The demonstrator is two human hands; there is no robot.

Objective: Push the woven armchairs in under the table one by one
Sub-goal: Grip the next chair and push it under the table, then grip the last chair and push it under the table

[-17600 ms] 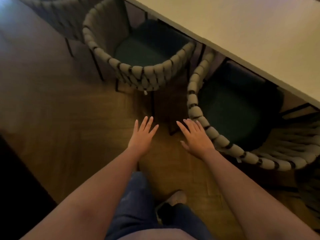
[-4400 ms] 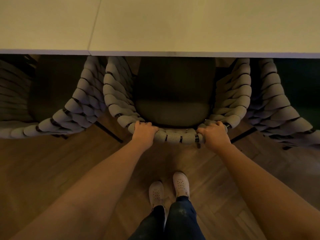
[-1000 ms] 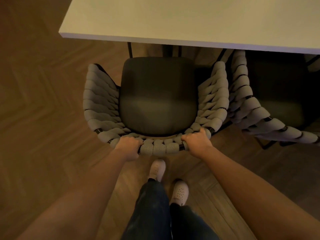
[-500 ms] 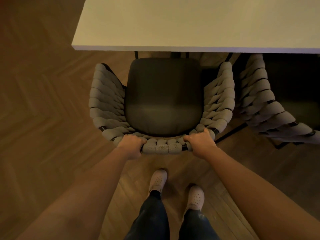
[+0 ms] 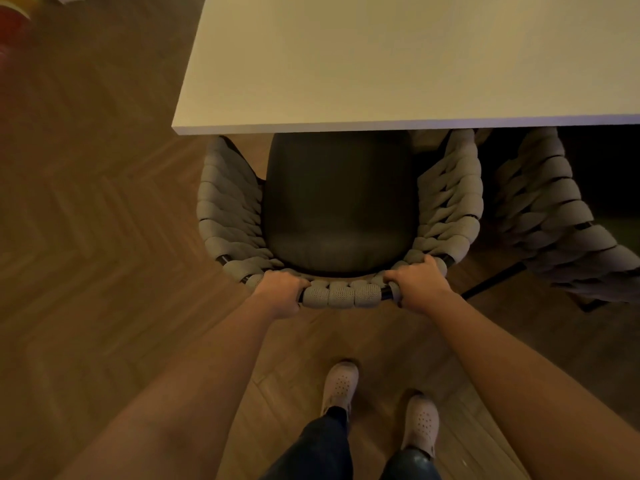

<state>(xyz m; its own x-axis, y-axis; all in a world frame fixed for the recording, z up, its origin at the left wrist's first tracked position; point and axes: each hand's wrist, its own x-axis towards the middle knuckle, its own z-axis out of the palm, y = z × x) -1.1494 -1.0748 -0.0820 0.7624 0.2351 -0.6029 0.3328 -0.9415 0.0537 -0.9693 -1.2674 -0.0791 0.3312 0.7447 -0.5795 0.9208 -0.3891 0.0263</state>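
A woven grey armchair (image 5: pixel 341 296) with a dark seat cushion stands at the left end of the white table (image 5: pixel 398 64). The front of its seat is hidden under the table edge. My left hand (image 5: pixel 282 292) grips the top rail of its backrest on the left. My right hand (image 5: pixel 417 285) grips the same rail on the right. A second woven armchair (image 5: pixel 554 216) sits to the right, partly under the table.
Herringbone wooden floor (image 5: pixel 86 237) stretches to the left of the chair. My two feet in pale shoes (image 5: pixel 341 384) stand just behind the backrest. A red and yellow object (image 5: pixel 14 15) shows at the top left corner.
The armchair has slid forward, so more of its seat lies under the table edge. My feet have stepped closer behind it. Both hands keep their grip on the backrest rail.
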